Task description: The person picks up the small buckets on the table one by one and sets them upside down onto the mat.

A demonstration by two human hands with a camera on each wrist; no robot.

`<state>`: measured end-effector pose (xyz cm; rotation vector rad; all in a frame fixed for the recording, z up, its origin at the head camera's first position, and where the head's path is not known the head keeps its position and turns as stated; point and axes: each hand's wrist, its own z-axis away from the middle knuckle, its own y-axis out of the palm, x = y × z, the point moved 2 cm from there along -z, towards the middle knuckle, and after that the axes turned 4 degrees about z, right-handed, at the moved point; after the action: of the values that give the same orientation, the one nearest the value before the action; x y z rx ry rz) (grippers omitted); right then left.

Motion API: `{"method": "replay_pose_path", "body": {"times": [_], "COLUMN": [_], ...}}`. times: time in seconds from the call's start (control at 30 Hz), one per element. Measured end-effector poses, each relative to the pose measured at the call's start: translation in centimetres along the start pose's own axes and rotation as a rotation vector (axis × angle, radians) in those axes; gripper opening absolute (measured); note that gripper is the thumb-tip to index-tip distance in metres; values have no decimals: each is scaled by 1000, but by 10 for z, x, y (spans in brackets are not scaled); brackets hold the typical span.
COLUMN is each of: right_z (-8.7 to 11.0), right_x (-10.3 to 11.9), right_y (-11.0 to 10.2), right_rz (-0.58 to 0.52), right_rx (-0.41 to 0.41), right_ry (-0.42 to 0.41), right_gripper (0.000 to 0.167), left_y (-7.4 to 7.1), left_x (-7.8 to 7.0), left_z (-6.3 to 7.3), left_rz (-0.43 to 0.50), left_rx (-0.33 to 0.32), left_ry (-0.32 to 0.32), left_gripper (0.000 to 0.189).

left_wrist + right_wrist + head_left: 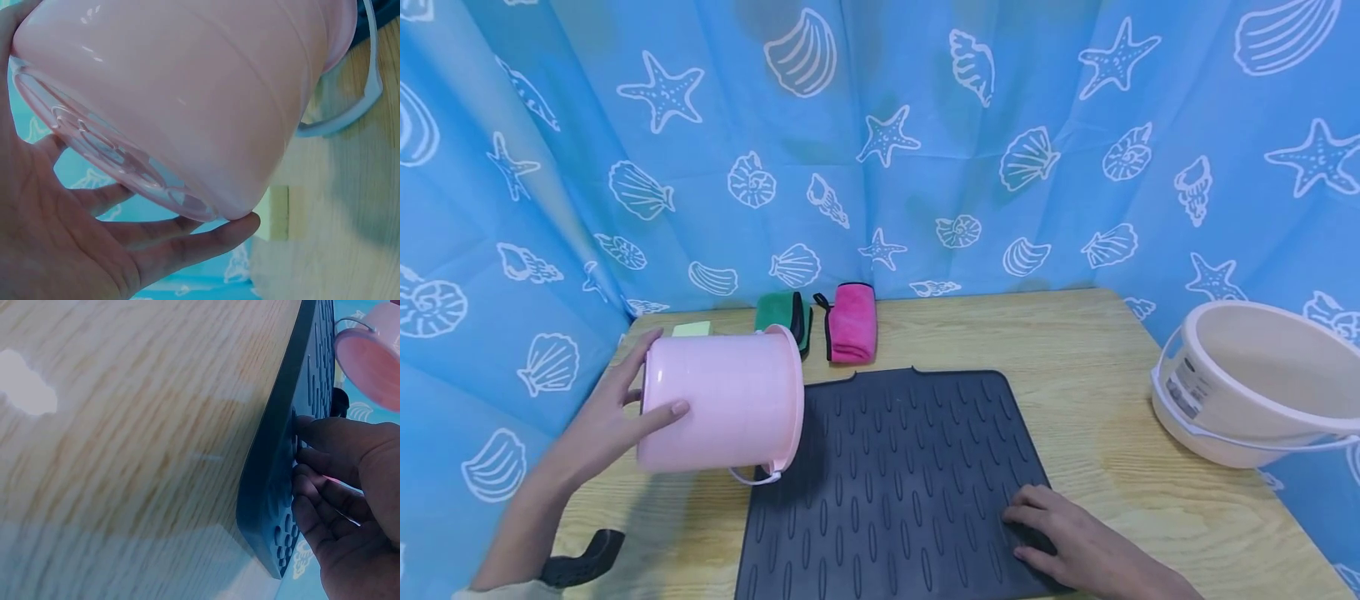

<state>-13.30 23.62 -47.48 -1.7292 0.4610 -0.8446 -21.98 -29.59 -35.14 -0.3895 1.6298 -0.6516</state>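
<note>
A pink bucket (722, 400) is held on its side at the left, its mouth turned toward the middle and its pale handle (353, 119) hanging down. My left hand (617, 417) grips it round the base, thumb on one side and fingers spread on the other. The ribbed underside of the bucket faces the palm in the left wrist view. On the right, the fingertips of my right hand (1067, 537) rest on a black ridged rubber mat (880, 467), near its right edge. Between the thumb and fingers of that hand only dark mat surface shows.
A cream bucket (1225, 367) with a handle stands at the table's right side. Along the back lie a folded pink cloth (853, 323), a folded green cloth (778, 311) and a pale yellow-green block (691, 328). A blue shell-print curtain (880, 125) surrounds the wooden table (1075, 342).
</note>
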Motion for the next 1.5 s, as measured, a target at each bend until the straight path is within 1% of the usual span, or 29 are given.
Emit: {"method": "replay_pose_path", "body": {"times": [0.1, 0.33, 0.43, 0.6, 0.67, 0.73, 0.9, 1.07, 1.2, 1.37, 1.5], "right_z": [0, -1, -1, -1, 0, 0, 0, 0, 1, 3, 3], "right_x": [0, 0, 0, 0, 0, 0, -1, -1, 0, -2, -2], "right_y": [-1, -1, -1, -1, 0, -1, -2, 0, 1, 1, 2], "right_rz": [3, -12, -24, -31, -30, -27, -20, -28, -22, 1, 6], "right_rx": [-4, 22, 37, 30, 20, 8, 2, 16, -8, -47, -49], "right_ry": [-2, 10, 18, 5, -3, -13, -12, -5, -15, -36, -34], "right_gripper": [26, 25, 25, 24, 24, 24, 24, 24, 24, 26, 27], "left_y": [3, 7, 7, 3, 3, 4, 11, 17, 25, 35, 42], "left_x": [-5, -17, -21, -26, -28, -31, -44, -54, -61, -72, -81], "left_z": [-3, -9, -11, -9, -10, -11, -19, -26, -33, -41, -46], "left_rz": [-21, -116, -148, -152, -150, -181, -257, -296, -343, -456, -518], "left_rx": [-10, -8, 14, 74, 80, 75, 76, 98, 104, 116, 120], "left_ry": [36, 49, 62, 74, 74, 81, 99, 92, 86, 61, 60], "left_gripper": [96, 99, 99, 94, 92, 92, 91, 91, 90, 94, 97]}}
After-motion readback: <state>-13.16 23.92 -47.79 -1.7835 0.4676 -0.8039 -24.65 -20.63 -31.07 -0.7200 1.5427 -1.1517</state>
